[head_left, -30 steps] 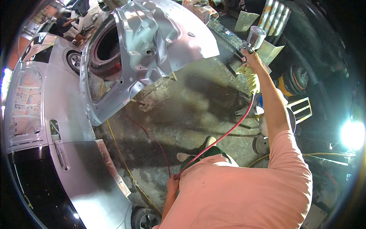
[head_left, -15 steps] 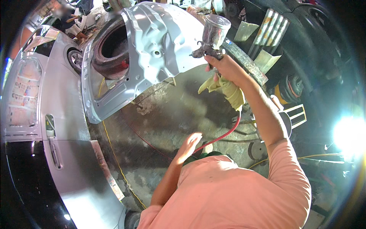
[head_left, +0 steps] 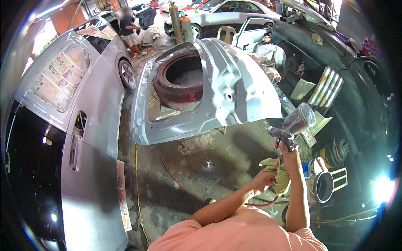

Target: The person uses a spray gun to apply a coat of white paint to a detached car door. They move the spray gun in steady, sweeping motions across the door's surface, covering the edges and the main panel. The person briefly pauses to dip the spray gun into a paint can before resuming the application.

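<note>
My right hand is closed around the handle of a spray gun. A metal paint cup sits tilted on top of the gun. Below the grip hangs a yellow-green cloth, wrapped about the lower handle. My left hand is at the cloth's left side, its fingers closed on it. From under the cloth a red air hose runs off to the left. Ahead of me lies a grey car panel with a window opening, through which a worn tire shows.
A grey car body, its window covered with newspaper, stands along the left. A yellow cord lies on the floor beside it. At right are a dark car, an open can and a bright lamp. Another person is far off.
My left hand has come up from near my body to the cloth. My right hand and the spray gun have drawn back from the panel. The view has tilted up.
</note>
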Demonstrator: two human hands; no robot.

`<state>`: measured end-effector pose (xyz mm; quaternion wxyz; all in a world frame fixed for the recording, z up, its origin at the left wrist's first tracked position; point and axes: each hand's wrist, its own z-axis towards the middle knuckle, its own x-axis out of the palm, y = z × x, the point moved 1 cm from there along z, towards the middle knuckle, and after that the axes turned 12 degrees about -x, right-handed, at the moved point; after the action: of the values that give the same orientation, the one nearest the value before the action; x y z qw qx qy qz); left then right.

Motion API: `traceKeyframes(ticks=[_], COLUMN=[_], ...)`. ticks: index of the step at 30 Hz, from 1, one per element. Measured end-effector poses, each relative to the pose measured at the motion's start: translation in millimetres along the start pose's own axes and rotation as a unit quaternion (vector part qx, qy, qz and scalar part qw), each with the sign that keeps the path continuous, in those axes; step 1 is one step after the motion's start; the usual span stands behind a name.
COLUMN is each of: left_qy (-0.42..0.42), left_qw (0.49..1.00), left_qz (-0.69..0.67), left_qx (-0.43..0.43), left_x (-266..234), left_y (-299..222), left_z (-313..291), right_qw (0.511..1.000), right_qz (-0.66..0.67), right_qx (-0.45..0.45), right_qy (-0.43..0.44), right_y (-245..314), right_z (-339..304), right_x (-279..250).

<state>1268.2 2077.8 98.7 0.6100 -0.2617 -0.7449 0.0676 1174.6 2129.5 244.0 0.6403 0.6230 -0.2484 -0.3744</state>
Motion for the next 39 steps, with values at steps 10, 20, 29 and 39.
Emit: traceKeyframes(ticks=[10, 20, 29, 39], left_qy=[0.078, 0.048, 0.012, -0.057], left_qw=[0.997, 0.998, 0.997, 0.983], left_qz=[0.014, 0.031, 0.076, 0.176], left_qx=[-0.016, -0.001, 0.029, 0.002], left_x=[1, 5, 22, 77], left_y=[-4, -8, -3, 3], left_z=[-20, -7, 73, 172], right_qw=[0.999, 1.0, 0.999, 0.997], right_qz=[-0.004, 0.008, 0.05, 0.05], right_qx=[-0.012, -0.017, 0.0, -0.029], right_qy=[-0.05, -0.02, 0.016, 0.045], right_y=[6, -4, -13, -36], right_z=[-19, -7, 39, 94], right_x=[7, -6, -72, -189])
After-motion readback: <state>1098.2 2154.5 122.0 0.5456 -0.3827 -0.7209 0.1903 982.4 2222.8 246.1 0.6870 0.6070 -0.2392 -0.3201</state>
